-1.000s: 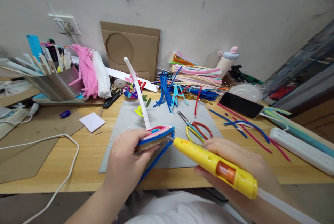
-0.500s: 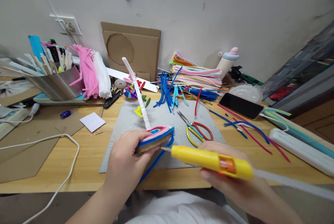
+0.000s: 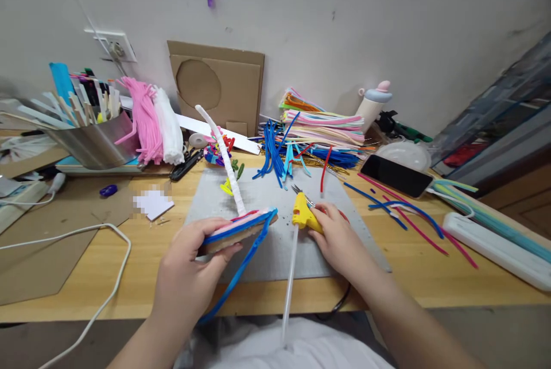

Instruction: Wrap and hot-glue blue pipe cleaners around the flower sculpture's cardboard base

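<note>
In my left hand (image 3: 189, 265) is a cardboard disc (image 3: 239, 231) covered in pink and blue pipe cleaner, tilted, with my thumb below and my fingers on top. A white-wrapped stick (image 3: 224, 156) rises from behind its upper face. From the disc's right edge a loose blue pipe cleaner (image 3: 243, 277) hangs towards me. Further right, my right hand (image 3: 338, 237) is closed around the handle of a yellow hot glue gun (image 3: 302, 213), low over the grey mat. A long translucent glue stick (image 3: 291, 283) juts from its back end. The gun and hand mostly cover the scissors (image 3: 297, 189).
A grey mat (image 3: 258, 260) lies on the wooden table. Bundles of pipe cleaners (image 3: 322, 122) and leaning cardboard (image 3: 241, 76) stand at the back. To the right are a phone (image 3: 396, 175) and a white power strip (image 3: 495, 248); a white cable (image 3: 123, 265) loops at left.
The glue gun has moved away from the disc and turned, its back end now towards me, down by the scissors. My left hand has shifted slightly left and down with the disc.
</note>
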### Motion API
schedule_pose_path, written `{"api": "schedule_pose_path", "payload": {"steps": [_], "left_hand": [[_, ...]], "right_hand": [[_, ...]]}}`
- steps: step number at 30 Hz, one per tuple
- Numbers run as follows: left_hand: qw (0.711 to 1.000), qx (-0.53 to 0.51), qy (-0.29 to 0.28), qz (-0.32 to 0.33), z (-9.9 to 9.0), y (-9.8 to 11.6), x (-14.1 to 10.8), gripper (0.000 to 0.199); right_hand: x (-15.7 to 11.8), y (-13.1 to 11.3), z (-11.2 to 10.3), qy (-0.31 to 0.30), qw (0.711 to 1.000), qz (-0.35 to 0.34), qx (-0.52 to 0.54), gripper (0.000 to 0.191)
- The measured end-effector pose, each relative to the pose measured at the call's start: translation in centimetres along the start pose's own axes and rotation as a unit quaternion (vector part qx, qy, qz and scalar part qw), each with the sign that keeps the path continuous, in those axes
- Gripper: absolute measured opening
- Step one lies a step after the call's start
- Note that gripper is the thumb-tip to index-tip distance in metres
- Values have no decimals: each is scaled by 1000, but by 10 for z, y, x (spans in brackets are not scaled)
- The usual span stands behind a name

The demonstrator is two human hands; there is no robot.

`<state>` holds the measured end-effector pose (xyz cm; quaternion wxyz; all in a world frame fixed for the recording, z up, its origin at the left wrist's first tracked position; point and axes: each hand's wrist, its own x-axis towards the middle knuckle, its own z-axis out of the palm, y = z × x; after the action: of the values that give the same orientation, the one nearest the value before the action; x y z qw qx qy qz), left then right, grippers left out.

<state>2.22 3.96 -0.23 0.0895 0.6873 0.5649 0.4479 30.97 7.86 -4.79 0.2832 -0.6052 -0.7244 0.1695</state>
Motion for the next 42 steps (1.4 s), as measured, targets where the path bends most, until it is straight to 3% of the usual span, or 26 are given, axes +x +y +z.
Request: {"api": "schedule_pose_path", "payload": {"steps": [5,8,11,15,17,20,21,23,26,30,35,36,38,42], "left_hand": [[1000,-6,-4,-4,-2,1,3,22],[1000,-9,-9,-9,-4,0,3,22],[1000,-4,-21,-7,-5,-4,0,23],[999,-15,-38,30,-7,-10,-9,23],[998,-30,5,51,-11,-11,-18,29],[981,-38,162,98,-18,-8,-34,39],[978,-32,157,132,-21,-6,-38,39],[989,19,59,136,-26,1,-42,30],[986,72,31,144,-29,13,-39,14],[987,105,26,118,-25,22,-36,19],[996,-21,-79,38,-20,26,-44,12],[994,-29,-91,47,-22,27,-44,15],[989,18,-80,124,-27,30,-41,19],[942,161,-40,290,-41,33,-29,37]], "right_hand": [[3,-18,-11,5,999,-19,-40,27],[7,-42,-20,32,992,-116,33,27],[11,-66,-21,-4,966,-230,117,41],[12,-83,-8,-45,940,-281,187,36],[12,-84,-1,-43,935,-277,217,33],[10,-84,4,-31,934,-270,232,31],[10,-84,4,-28,935,-268,232,30],[9,-84,4,-27,936,-266,230,30],[8,-86,3,-27,938,-261,228,30],[7,-90,3,-26,940,-254,228,29],[6,-95,2,-34,943,-245,220,28],[5,-96,2,-35,943,-247,220,27],[4,-98,1,-39,942,-252,220,27],[-1,-100,1,-51,940,-258,217,32]]}}
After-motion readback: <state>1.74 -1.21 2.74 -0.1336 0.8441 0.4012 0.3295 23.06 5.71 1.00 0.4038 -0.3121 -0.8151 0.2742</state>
